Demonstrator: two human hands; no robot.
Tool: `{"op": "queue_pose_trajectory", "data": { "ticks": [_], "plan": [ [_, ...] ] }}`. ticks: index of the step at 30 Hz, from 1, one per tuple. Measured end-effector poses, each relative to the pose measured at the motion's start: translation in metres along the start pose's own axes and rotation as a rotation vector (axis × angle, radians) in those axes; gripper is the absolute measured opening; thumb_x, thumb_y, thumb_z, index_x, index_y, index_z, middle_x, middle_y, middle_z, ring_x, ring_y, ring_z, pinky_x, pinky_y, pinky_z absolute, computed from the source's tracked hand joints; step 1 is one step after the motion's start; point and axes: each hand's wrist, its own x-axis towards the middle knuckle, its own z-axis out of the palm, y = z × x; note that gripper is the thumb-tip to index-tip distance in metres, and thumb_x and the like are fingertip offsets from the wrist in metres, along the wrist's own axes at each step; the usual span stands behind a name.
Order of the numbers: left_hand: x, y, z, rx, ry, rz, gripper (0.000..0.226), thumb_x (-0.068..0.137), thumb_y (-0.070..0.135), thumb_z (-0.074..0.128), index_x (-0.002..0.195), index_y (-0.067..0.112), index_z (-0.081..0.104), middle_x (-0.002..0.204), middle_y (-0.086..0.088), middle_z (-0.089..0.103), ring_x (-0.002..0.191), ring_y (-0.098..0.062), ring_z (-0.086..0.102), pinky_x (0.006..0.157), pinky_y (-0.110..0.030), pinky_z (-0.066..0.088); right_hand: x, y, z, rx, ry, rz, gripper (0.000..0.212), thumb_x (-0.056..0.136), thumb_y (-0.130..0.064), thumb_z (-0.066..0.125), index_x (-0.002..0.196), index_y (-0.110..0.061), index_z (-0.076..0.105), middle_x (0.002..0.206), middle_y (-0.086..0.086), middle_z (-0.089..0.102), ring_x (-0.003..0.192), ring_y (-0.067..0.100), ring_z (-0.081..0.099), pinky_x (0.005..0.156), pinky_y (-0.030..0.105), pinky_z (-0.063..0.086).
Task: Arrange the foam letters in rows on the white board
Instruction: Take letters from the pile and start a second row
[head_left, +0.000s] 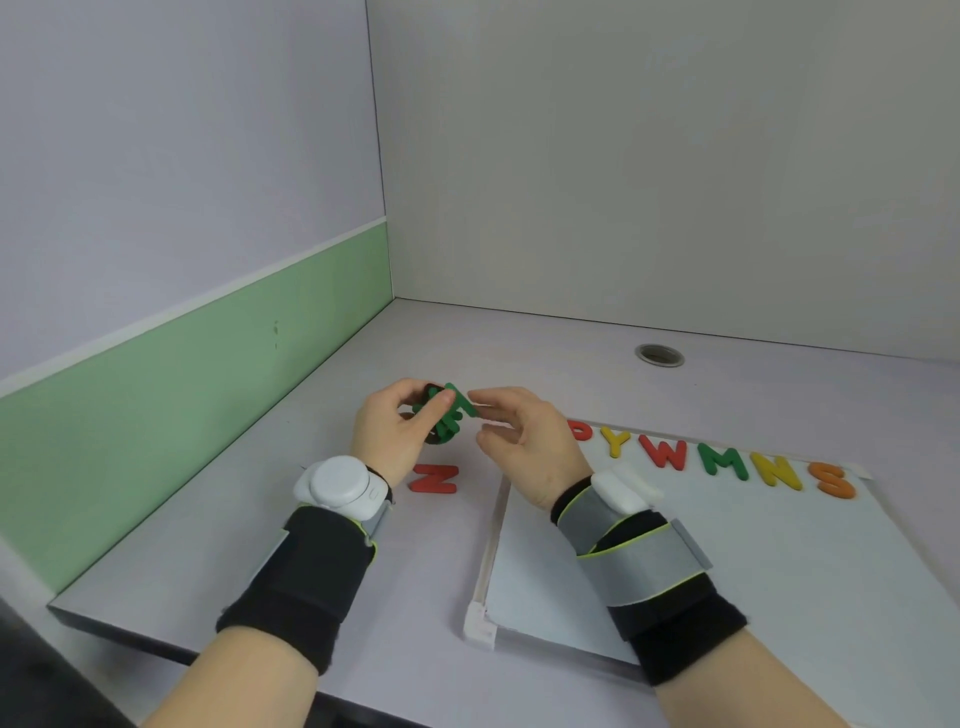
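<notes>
Here, both hands meet above the table, just left of the white board. The left hand has its fingers curled shut around a small bundle of green foam letters (which letters they are cannot be told, since they overlap and the thumb covers part of them). The right hand reaches in from the other side; its thumb and forefinger pinch the end of one green piece at the top of the bundle, while its other fingers hang loosely bent. A red Z lies flat on the table just below the left hand, off the board. Along the board's far edge a row of letters already sits: a red one partly hidden by the right hand, then yellow Y, red W, green M, yellow N and orange S. Each wrist wears a black and grey strap with a white device.
</notes>
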Motion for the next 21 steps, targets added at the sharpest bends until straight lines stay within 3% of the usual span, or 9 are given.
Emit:
{"op": "queue_pose_trajectory", "data": {
  "ticks": [2, 6, 8, 11, 14, 17, 21],
  "plan": [
    [0.002, -0.003, -0.002, 0.010, 0.077, -0.016, 0.017, 0.088, 0.029, 0.063, 0.090, 0.012, 0.068, 0.075, 0.000, 0.066, 0.053, -0.004, 0.059, 0.047, -0.012, 0.042, -0.002, -0.001, 0.001, -0.160, -0.003, -0.024, 0.044, 0.081, -0.010, 0.061, 0.124, -0.018, 0.057, 0.123, -0.001, 0.055, 0.107, 0.007, 0.054, 0.089, 0.018, 0.046],
    [0.008, -0.009, -0.006, 0.025, 0.154, -0.057, 0.022, 0.087, 0.035, 0.062, 0.087, 0.013, 0.068, 0.075, -0.001, 0.067, 0.057, -0.015, 0.058, 0.054, -0.026, 0.043, -0.005, -0.004, 0.005, -0.461, -0.159, -0.023, 0.045, 0.077, -0.039, 0.067, 0.119, -0.022, 0.063, 0.120, -0.001, 0.058, 0.112, 0.018, 0.045, 0.096, 0.033, 0.040],
    [0.008, -0.009, -0.004, 0.026, 0.139, -0.063, 0.022, 0.087, 0.033, 0.063, 0.088, 0.011, 0.067, 0.075, -0.003, 0.067, 0.059, -0.017, 0.060, 0.051, -0.022, 0.043, -0.006, -0.004, 0.010, -0.588, -0.231, -0.030, 0.048, 0.078, -0.047, 0.063, 0.117, -0.020, 0.065, 0.120, 0.001, 0.058, 0.112, 0.023, 0.041, 0.096, 0.034, 0.038],
    [0.006, -0.007, -0.001, 0.009, 0.124, -0.051, 0.019, 0.087, 0.027, 0.065, 0.088, 0.009, 0.067, 0.072, -0.003, 0.066, 0.058, -0.016, 0.061, 0.042, -0.010, 0.040, -0.007, -0.004, 0.013, -0.640, -0.257, -0.071, 0.039, 0.080, -0.045, 0.062, 0.107, -0.019, 0.070, 0.119, -0.001, 0.057, 0.113, 0.023, 0.037, 0.093, 0.031, 0.036],
    [0.006, -0.007, 0.000, 0.022, 0.108, -0.042, 0.018, 0.087, 0.028, 0.064, 0.087, 0.011, 0.066, 0.072, -0.003, 0.067, 0.059, -0.018, 0.062, 0.041, -0.009, 0.039, -0.007, -0.006, 0.013, -0.579, -0.242, -0.066, 0.033, 0.077, -0.041, 0.067, 0.099, -0.018, 0.072, 0.112, 0.000, 0.060, 0.108, 0.021, 0.042, 0.088, 0.030, 0.036],
    [0.007, -0.010, 0.000, 0.010, 0.115, -0.045, 0.021, 0.087, 0.030, 0.064, 0.089, 0.010, 0.067, 0.077, -0.007, 0.070, 0.063, -0.022, 0.065, 0.043, -0.012, 0.041, -0.008, -0.009, 0.012, -0.468, -0.178, -0.041, 0.026, 0.075, -0.032, 0.070, 0.095, -0.016, 0.069, 0.097, 0.001, 0.066, 0.094, 0.018, 0.053, 0.082, 0.029, 0.044],
    [0.008, -0.013, -0.002, 0.034, 0.120, -0.033, 0.024, 0.087, 0.034, 0.063, 0.091, 0.011, 0.068, 0.081, -0.007, 0.071, 0.071, -0.025, 0.066, 0.056, -0.028, 0.047, -0.009, -0.009, 0.011, -0.381, -0.079, 0.008, 0.013, 0.075, -0.016, 0.068, 0.088, -0.016, 0.067, 0.084, 0.000, 0.070, 0.080, 0.015, 0.063, 0.073, 0.027, 0.052]
  ]
}}
